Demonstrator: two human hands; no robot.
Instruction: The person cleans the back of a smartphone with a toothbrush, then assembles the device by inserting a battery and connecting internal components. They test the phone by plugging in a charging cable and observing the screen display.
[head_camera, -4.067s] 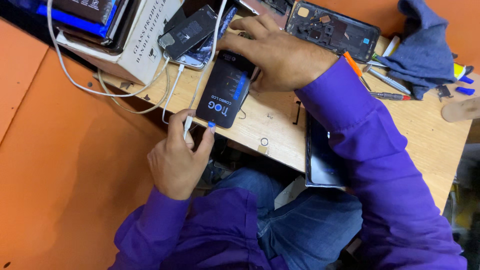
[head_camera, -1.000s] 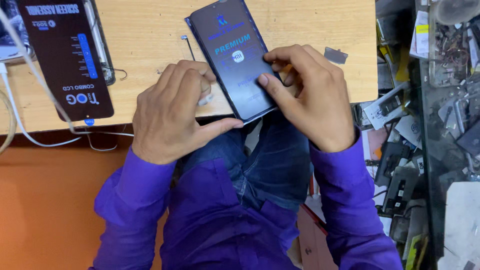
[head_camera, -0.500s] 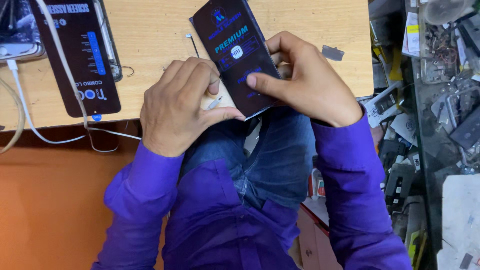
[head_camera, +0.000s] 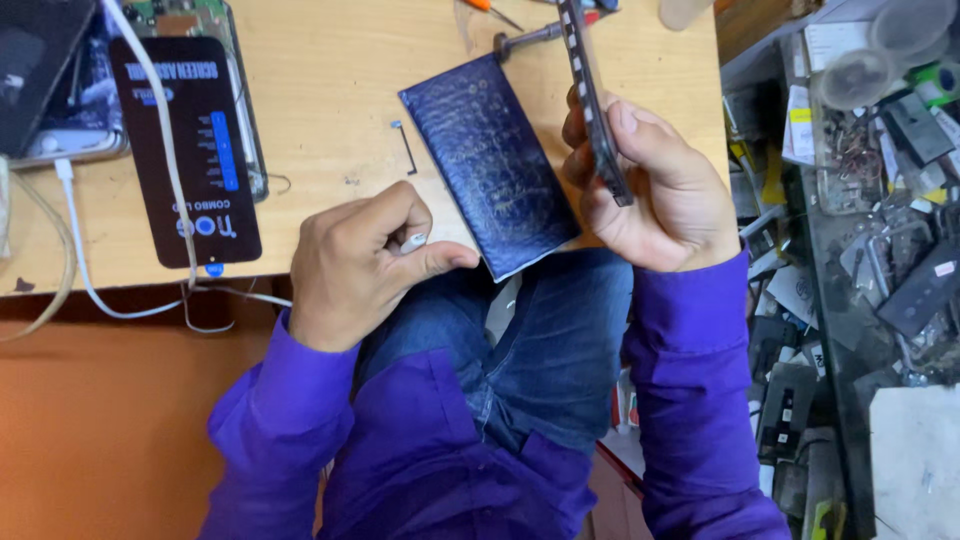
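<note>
Your right hand (head_camera: 655, 195) grips a thin dark phone panel (head_camera: 597, 100) edge-on, thumb and fingers closed around its lower end, above the worktop's (head_camera: 330, 110) near right corner. Your left hand (head_camera: 365, 265) is curled at the near edge, pinching a small white piece (head_camera: 414, 241) between thumb and forefinger. Between your hands, a glossy dark blue sleeve (head_camera: 490, 165) lies flat, overhanging the near edge. A black screen box (head_camera: 190, 150) and white cable (head_camera: 75, 230) sit near the left edge.

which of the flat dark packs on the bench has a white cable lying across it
The black pack at the far left, with a white cable running down it. The dark blue pack between the hands has none.
</note>
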